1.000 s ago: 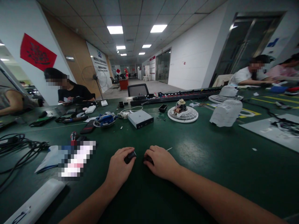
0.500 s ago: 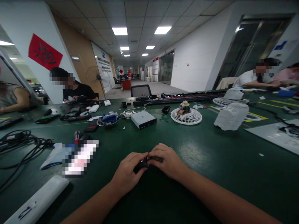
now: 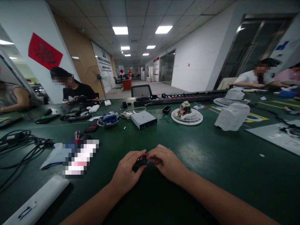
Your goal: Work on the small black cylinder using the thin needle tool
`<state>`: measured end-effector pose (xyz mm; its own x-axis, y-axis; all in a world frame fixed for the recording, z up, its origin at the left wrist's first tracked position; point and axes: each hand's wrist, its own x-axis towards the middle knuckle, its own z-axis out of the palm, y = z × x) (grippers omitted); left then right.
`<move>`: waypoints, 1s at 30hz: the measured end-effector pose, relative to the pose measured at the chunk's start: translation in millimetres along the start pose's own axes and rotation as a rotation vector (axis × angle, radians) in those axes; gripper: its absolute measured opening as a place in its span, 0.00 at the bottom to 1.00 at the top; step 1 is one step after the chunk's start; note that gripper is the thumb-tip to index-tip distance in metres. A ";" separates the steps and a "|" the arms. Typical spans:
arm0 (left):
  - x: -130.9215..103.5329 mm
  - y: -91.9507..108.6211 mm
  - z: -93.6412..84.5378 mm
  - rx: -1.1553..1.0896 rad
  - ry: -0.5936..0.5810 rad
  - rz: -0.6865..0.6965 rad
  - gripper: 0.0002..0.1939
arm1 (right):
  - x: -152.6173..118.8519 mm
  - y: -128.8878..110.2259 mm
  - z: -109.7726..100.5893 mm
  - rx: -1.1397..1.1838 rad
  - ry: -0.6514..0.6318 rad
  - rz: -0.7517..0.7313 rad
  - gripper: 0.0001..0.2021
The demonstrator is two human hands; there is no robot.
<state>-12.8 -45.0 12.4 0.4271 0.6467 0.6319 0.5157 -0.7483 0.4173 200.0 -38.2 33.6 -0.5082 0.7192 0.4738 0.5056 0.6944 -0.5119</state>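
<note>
My left hand [image 3: 129, 166] is closed around a small shiny black part [image 3: 142, 160], whose open end faces right. Close beside it, my right hand [image 3: 167, 161] pinches a small dark piece with brownish and green spots [image 3: 156, 161], maybe a circuit board; its exact kind I cannot make out. The fingertips of both hands almost meet above the green table [image 3: 182, 200]. Fingers cover much of both pieces.
Beyond my hands stand a grey disc drive [image 3: 143, 120], a small black tray [image 3: 167, 109] and a white fan grille with a motor [image 3: 187, 116]. A white casing [image 3: 232, 117] is at right. Leftward lie a red-handled screwdriver [image 3: 77, 136], black cables [image 3: 25, 143] and a long white device [image 3: 37, 203].
The black part in my left hand has turned and its open end now shows. The piece in my right hand has come a little apart from it.
</note>
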 end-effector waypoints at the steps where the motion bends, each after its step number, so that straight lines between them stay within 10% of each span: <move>1: 0.1 -0.1 0.1 -0.004 0.008 0.009 0.27 | 0.0 1.5 0.9 -0.004 0.010 -0.028 0.14; 18: -1.3 -2.9 2.4 0.048 -0.030 0.083 0.23 | -0.4 10.2 2.5 0.060 -0.012 -0.123 0.09; 25: 2.8 -0.5 -1.5 -0.002 -0.139 0.068 0.23 | 1.5 6.2 0.7 0.007 0.088 0.084 0.07; 30: 4.5 2.6 -7.8 -0.022 -0.274 0.104 0.24 | 3.4 5.1 -6.4 0.014 -0.106 0.189 0.05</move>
<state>-15.3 -45.1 21.4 0.6631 0.5800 0.4731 0.4435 -0.8137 0.3759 205.3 -32.1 37.1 -0.4758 0.8300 0.2910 0.5893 0.5465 -0.5951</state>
